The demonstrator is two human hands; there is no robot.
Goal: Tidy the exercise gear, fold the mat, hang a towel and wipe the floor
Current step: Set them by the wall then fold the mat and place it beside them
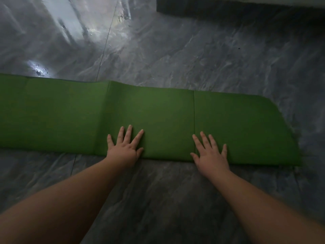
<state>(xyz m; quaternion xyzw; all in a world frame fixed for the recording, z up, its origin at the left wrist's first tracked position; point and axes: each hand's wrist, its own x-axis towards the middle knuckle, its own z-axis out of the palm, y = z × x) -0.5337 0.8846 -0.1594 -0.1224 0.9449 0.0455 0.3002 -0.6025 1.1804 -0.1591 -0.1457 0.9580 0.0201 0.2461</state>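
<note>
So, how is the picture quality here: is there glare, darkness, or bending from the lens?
Head view: dim overall, darkest at the corners; strong glare on the glossy floor at upper left, with a small bright spot just above the green mat; the wide lens bends the mat's long edges; the left hand and right hand, flat on the mat, look fairly sharp.

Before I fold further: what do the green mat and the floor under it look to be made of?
Green mat: probably soft foam or rubber with a matte finish; it reflects no light and shows straight fold creases. Both the left hand and right hand rest flat on it. Floor: apparently polished stone or marble-look tile, grey and veined, with glossy reflections and a thin joint line.
</note>
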